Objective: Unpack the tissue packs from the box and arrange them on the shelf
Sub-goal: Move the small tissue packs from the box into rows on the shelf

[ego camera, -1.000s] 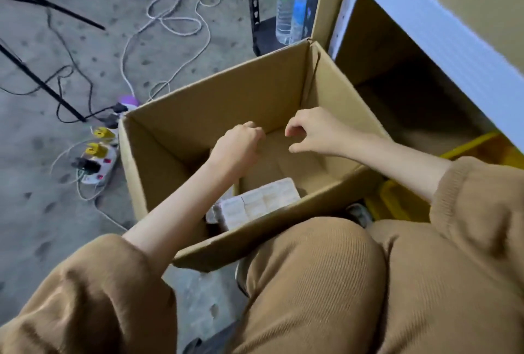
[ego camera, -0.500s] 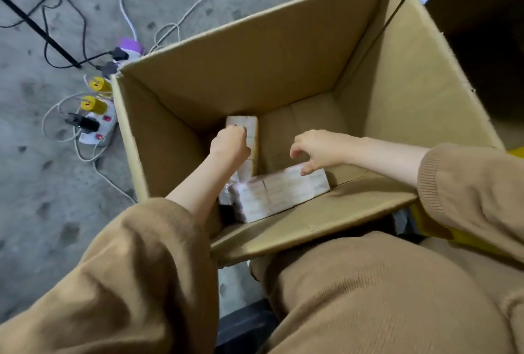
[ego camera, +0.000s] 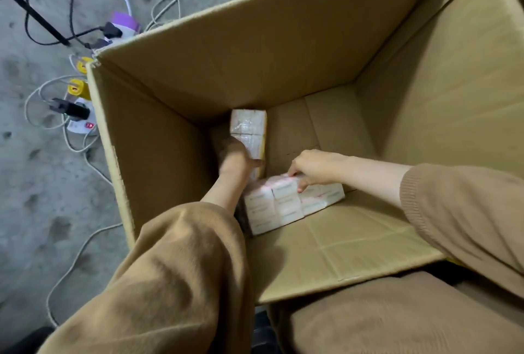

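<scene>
Below, far tissue pack (ego camera: 249, 124) is gripped by left hand (ego camera: 235, 155); near pack (ego camera: 283, 203) by right hand (ego camera: 314, 166)
Judged light, soft, slick; best clasped across sides

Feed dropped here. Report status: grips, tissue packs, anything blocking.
Left grip holds far tissue pack. Right grip pinches near tissue pack. Both packs down in box. No obstruction seen.

The fingers of the left hand (ego camera: 234, 159) are hidden behind the upright tissue pack (ego camera: 249, 124), whose lower end it covers; print on the flat bundle (ego camera: 283, 206) is too blurred to read; the box (ego camera: 283, 50) runs off the right edge.
</scene>
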A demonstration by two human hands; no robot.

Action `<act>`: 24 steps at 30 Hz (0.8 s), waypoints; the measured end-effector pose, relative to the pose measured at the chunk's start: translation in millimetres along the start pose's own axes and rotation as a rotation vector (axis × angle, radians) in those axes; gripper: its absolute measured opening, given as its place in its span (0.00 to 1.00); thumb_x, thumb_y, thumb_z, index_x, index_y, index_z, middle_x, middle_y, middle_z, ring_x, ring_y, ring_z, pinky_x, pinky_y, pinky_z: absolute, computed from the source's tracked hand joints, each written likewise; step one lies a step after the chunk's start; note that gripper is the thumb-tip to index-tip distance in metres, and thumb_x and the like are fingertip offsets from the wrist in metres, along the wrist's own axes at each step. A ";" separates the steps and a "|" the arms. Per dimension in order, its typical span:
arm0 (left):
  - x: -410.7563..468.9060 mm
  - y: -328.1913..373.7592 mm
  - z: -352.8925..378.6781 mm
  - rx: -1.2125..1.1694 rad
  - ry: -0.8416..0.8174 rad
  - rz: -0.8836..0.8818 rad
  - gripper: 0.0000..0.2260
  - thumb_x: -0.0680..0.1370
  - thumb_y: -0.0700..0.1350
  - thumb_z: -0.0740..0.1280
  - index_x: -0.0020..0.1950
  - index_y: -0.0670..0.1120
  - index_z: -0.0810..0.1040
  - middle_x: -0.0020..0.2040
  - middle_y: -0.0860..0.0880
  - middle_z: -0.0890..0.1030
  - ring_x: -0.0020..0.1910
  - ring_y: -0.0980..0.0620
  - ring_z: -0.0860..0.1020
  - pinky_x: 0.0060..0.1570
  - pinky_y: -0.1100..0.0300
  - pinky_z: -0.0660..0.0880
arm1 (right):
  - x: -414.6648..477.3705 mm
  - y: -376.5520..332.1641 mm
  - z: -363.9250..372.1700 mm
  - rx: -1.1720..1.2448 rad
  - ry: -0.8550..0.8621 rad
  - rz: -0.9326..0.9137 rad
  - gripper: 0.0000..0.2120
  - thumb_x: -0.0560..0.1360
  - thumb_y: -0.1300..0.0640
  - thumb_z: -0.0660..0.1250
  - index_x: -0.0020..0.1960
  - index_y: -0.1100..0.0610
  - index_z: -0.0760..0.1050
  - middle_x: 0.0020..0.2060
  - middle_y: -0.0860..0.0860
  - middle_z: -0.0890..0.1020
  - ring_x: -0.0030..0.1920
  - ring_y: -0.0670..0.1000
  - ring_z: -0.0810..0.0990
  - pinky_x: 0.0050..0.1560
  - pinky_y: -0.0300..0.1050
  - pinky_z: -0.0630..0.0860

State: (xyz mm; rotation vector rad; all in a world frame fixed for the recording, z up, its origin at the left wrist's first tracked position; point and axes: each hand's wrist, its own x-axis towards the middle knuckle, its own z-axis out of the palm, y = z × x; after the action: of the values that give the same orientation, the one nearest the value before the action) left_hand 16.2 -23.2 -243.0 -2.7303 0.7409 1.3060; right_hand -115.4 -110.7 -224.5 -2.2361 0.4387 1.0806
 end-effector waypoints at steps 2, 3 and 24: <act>0.3 0.2 0.7 0.002 0.019 0.006 0.41 0.73 0.49 0.72 0.75 0.34 0.52 0.72 0.37 0.63 0.70 0.40 0.66 0.66 0.53 0.68 | 0.0 -0.5 2.4 0.051 0.042 0.002 0.19 0.73 0.56 0.68 0.62 0.60 0.75 0.60 0.56 0.79 0.59 0.56 0.77 0.59 0.48 0.74; 0.8 0.2 0.1 0.006 0.030 0.011 0.40 0.73 0.49 0.72 0.75 0.34 0.53 0.71 0.37 0.64 0.70 0.40 0.67 0.66 0.53 0.68 | 0.0 -0.6 1.7 0.056 0.054 0.003 0.16 0.74 0.57 0.68 0.60 0.61 0.77 0.58 0.57 0.80 0.57 0.56 0.78 0.58 0.48 0.74; 8.0 -1.5 1.0 -0.088 0.077 -0.056 0.36 0.70 0.45 0.75 0.72 0.37 0.61 0.69 0.39 0.69 0.68 0.40 0.70 0.63 0.51 0.71 | -16.5 78.3 -15.0 0.415 0.345 0.463 0.19 0.67 0.58 0.75 0.53 0.66 0.77 0.50 0.61 0.81 0.54 0.59 0.79 0.44 0.44 0.71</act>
State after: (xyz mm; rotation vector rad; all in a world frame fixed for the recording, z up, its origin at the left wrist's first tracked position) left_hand 20.5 -24.9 -249.7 -2.8631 0.6209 1.2579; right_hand -158.0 -179.5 -234.0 -1.9838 1.2542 0.7173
